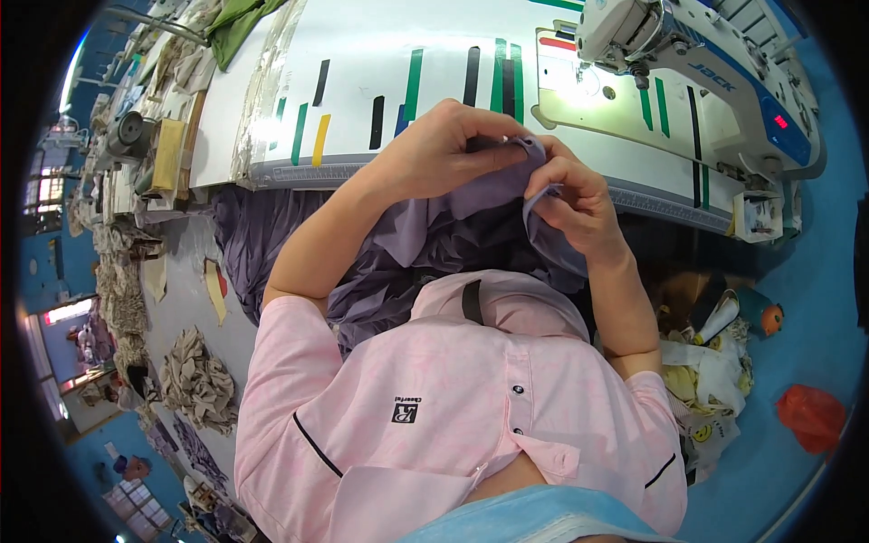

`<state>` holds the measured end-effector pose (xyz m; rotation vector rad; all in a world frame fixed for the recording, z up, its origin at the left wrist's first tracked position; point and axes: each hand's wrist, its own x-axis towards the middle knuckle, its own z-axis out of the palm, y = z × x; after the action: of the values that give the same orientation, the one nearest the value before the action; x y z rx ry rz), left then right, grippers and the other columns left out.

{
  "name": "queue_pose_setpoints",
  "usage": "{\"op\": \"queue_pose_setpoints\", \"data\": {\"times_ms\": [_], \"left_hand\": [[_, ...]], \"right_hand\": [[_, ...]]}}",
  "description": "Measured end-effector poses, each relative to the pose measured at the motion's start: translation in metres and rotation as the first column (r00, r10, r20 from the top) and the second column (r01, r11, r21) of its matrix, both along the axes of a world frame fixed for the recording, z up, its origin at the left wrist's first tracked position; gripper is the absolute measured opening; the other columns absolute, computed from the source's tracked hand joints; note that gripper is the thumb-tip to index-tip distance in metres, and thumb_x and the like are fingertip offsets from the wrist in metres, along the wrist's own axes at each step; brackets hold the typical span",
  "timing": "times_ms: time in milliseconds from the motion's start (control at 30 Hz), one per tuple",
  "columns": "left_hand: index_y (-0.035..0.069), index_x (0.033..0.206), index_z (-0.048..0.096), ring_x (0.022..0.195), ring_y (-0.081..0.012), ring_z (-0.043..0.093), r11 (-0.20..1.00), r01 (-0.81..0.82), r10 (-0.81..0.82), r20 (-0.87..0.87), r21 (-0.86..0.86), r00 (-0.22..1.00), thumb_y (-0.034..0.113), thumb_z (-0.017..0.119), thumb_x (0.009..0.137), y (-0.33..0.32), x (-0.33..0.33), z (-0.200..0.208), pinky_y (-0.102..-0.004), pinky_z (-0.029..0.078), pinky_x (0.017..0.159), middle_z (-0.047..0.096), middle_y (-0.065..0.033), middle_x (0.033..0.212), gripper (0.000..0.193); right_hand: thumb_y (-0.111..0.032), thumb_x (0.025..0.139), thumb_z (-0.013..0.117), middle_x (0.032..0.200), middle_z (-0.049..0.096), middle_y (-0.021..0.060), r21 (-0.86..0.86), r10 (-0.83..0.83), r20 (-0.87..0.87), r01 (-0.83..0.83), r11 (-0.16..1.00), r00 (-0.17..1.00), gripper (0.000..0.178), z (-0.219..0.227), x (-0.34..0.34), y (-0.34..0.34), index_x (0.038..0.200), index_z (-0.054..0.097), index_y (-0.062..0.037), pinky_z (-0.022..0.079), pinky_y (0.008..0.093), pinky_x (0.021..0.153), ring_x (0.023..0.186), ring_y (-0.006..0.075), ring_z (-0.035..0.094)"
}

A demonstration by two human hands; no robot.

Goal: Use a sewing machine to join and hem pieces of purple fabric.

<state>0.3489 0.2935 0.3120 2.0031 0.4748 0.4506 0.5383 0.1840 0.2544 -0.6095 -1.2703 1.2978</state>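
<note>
Purple fabric (489,192) hangs between my two hands at the front edge of the sewing table. My left hand (439,149) pinches a folded edge of it between thumb and fingers. A little lower and to the right, my right hand (579,199) grips another edge of the same cloth. The rest of the purple cloth (262,231) drops in heaped folds between the table and my body, over my lap. Some fingertips are hidden behind the fabric.
A sewing machine (715,77) stands at the right on the white table (362,68), which carries strips of coloured tape and a ruler (308,174) along its front edge. Beige cloth (195,380) lies heaped at the left. A red bag (810,418) is on the blue floor.
</note>
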Motion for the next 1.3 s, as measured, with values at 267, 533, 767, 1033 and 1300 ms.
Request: {"op": "queue_pose_setpoints", "data": {"times_ms": [267,533,767,1033,1300], "left_hand": [[0.007,0.124,0.066,0.07,-0.004,0.054,0.993,-0.096,0.094,-0.026,-0.065,0.995,-0.002,0.063,0.087,-0.023,0.009,-0.009,-0.021,0.046,0.064,0.067,-0.0036,0.077,0.038],[0.0,0.108,0.071,0.061,-0.0071,0.056,0.971,-0.233,0.238,0.097,-0.056,0.966,0.009,0.068,0.088,-0.027,0.005,-0.023,-0.0245,0.047,0.058,0.066,-0.0105,0.069,0.022],[-0.001,0.092,0.069,0.061,-0.0208,0.067,0.978,-0.198,0.202,-0.056,0.07,0.978,0.01,0.071,0.084,-0.033,0.003,-0.012,-0.0288,0.051,0.059,0.068,-0.0143,0.072,0.014],[-0.001,0.088,0.063,0.053,-0.0067,0.05,0.984,-0.136,0.139,-0.025,0.117,0.99,0.008,0.073,0.081,-0.04,0.002,-0.015,-0.0248,0.041,0.051,0.061,-0.0046,0.062,0.015],[-0.002,0.09,0.064,0.055,-0.0149,0.05,0.991,-0.124,0.116,-0.149,-0.045,0.982,0.014,0.071,0.084,-0.034,-0.001,-0.013,-0.0294,0.043,0.055,0.06,-0.0106,0.066,0.019]], "right_hand": [[-0.004,0.09,0.067,0.107,0.059,0.0061,0.133,-0.413,0.144,0.396,0.909,0.899,0.008,-0.015,-0.009,-0.006,0.095,0.064,0.0018,0.044,0.0185,0.07,0.086,0.0065,0.056],[-0.001,0.086,0.069,0.102,0.062,0.0054,0.23,-0.624,0.182,0.584,0.778,0.76,0.009,-0.02,-0.008,-0.017,0.094,0.066,0.0,0.043,0.0164,0.061,0.075,0.0035,0.056],[0.0,0.087,0.068,0.108,0.059,0.0072,0.167,-0.35,0.14,0.326,0.931,0.926,0.01,-0.009,-0.008,-0.015,0.097,0.067,-0.0005,0.047,0.018,0.067,0.082,0.0065,0.058],[-0.003,0.089,0.068,0.108,0.059,0.0075,0.048,-0.212,-0.213,0.227,0.973,0.954,0.008,-0.021,-0.012,-0.018,0.096,0.067,-0.0011,0.047,0.0259,0.089,0.099,0.0129,0.057],[-0.009,0.09,0.07,0.111,0.059,0.0074,-0.004,-0.206,-0.463,0.23,0.973,0.862,0.008,-0.039,-0.007,-0.017,0.096,0.068,-0.0032,0.043,0.0356,0.103,0.11,0.0186,0.055]]}}
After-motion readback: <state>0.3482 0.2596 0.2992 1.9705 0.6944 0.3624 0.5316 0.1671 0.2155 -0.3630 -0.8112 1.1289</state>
